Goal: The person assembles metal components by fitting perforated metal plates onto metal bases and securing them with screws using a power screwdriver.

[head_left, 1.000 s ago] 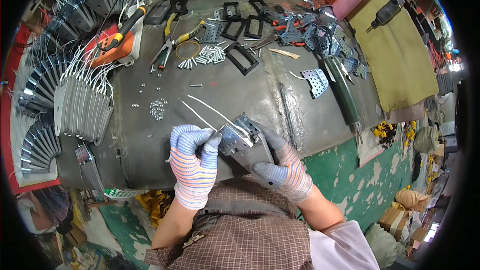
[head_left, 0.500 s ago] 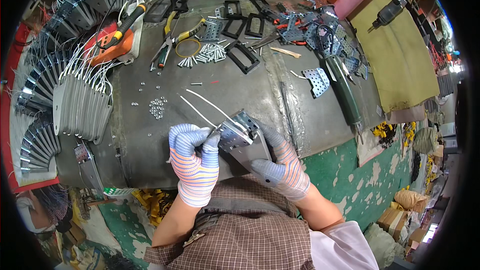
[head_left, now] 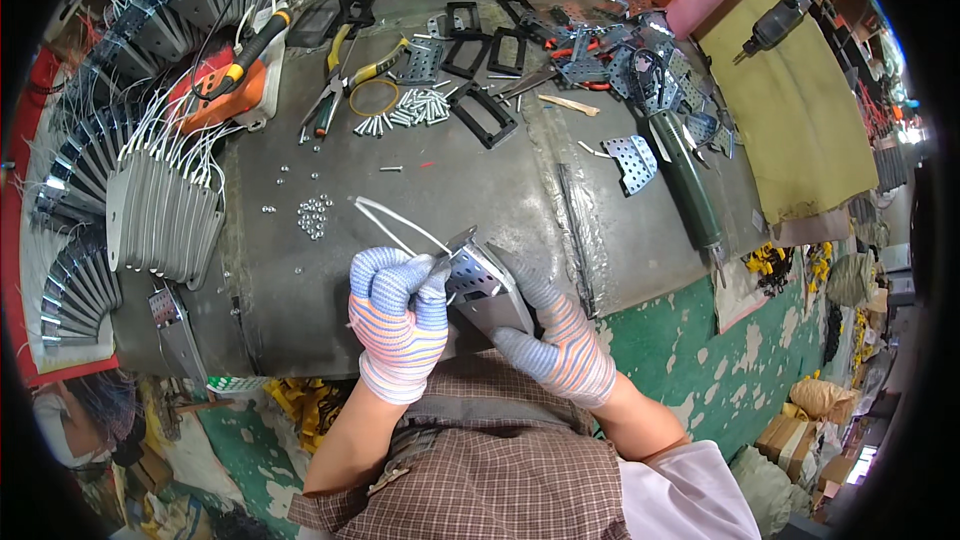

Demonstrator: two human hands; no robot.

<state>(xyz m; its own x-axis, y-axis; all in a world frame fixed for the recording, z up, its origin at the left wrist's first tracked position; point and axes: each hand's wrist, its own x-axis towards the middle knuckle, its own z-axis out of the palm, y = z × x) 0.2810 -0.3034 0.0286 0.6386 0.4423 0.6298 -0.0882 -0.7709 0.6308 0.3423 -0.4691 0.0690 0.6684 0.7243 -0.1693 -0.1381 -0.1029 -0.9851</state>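
Note:
My right hand (head_left: 560, 345) is wrapped around a grey metal plate (head_left: 497, 310), thumb on its near face and fingers along its far right side. A perforated metal bracket (head_left: 474, 272) sits over the plate's upper end. Two white wires (head_left: 405, 220) stick out from there toward the far left, their tips close together. My left hand (head_left: 395, 305) is closed in a pinch on the wires beside the bracket's left edge; its fingertips hide the exact grip. Both hands wear striped knit gloves.
Small nuts (head_left: 314, 217) and a pile of screws (head_left: 420, 107) lie beyond my hands. Pliers (head_left: 335, 90), black frames (head_left: 484, 115) and perforated plates (head_left: 632, 162) are farther back. A green electric screwdriver (head_left: 686, 180) lies right. Wired grey plates (head_left: 165, 215) stand stacked left.
My left hand has moved slightly right and up, against the bracket. The bracket and plate have tilted more upright, and the wire tips have come together.

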